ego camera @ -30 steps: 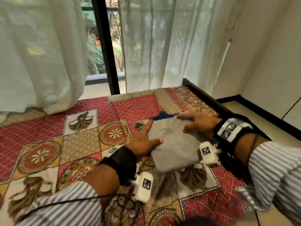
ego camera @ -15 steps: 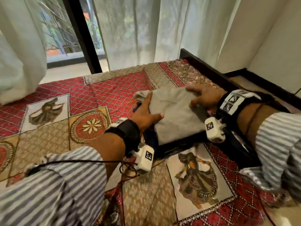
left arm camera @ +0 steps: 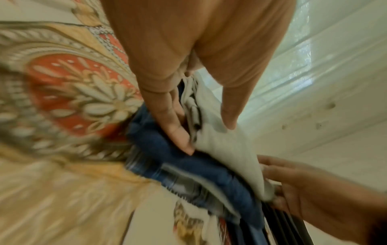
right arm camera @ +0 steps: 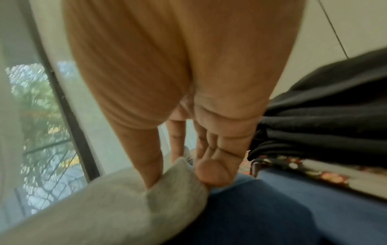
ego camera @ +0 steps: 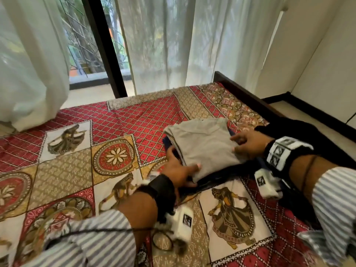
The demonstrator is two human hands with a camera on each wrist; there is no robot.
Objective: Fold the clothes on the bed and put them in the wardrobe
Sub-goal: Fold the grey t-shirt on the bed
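A folded grey garment (ego camera: 204,147) tops a small stack, over a blue garment (ego camera: 167,142) and dark cloth (ego camera: 217,179), on the patterned red bedspread (ego camera: 134,122). My left hand (ego camera: 182,168) grips the grey garment's near-left edge, thumb on top, fingers tucked under it. In the left wrist view those fingers (left arm camera: 173,119) lie between the grey cloth (left arm camera: 226,149) and the blue garment (left arm camera: 188,167). My right hand (ego camera: 238,144) pinches the grey garment's right edge; the right wrist view shows thumb and fingers closed on the grey fold (right arm camera: 178,175) above the blue garment (right arm camera: 272,207).
A black garment (ego camera: 300,132) is draped over the bed's right edge, beside my right wrist. The dark bed frame (ego camera: 240,91) runs along the right. Sheer white curtains (ego camera: 173,45) and a dark window post (ego camera: 104,47) stand behind the bed. White wall panels (ego camera: 327,70) are on the right.
Both hands lay flat on top of the grey garment before; now they have slid to its left and right edges and grip it. My head has tilted further down.
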